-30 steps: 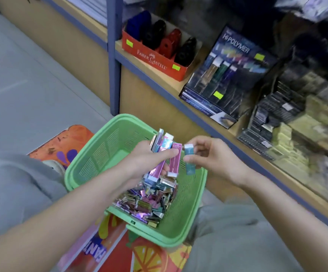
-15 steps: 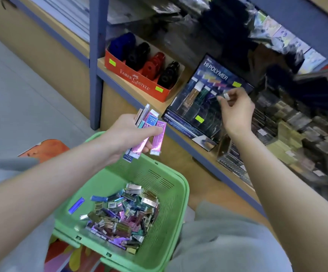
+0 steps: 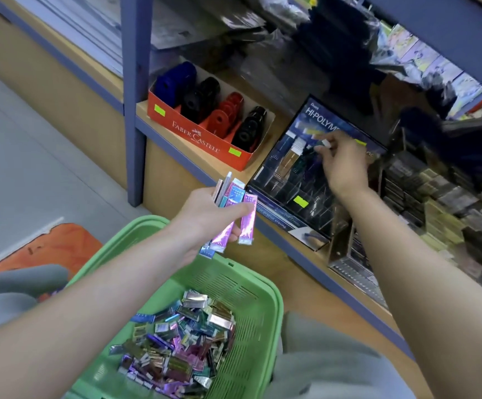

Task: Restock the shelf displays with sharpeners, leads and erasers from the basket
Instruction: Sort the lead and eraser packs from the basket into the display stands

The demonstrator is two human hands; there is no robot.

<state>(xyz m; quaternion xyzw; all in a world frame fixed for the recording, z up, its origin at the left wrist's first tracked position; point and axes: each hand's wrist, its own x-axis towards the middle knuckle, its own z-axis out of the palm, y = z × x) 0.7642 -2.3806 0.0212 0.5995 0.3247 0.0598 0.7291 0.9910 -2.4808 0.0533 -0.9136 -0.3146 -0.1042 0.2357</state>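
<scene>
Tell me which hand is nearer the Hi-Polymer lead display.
Right. The right hand is over the upper slots of the Hi-Polymer display, pinching a small lead case. The left hand holds lead packs short of its lower-left corner, above the green basket.

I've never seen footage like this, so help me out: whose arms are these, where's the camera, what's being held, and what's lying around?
There is no machine here. These are a person's two bare arms, filmed by a wide-angle camera worn on their head, looking forward and down.

The left hand grips a fan of slim shiny packs, pink and blue. The right hand pinches one small pack at a dark slotted display marked Hi-Polymer, which stands on a low wooden shelf.

Left of the display is a red box of blue, black and red sharpeners. Below, a green basket holds a heap of more shiny packs.
</scene>
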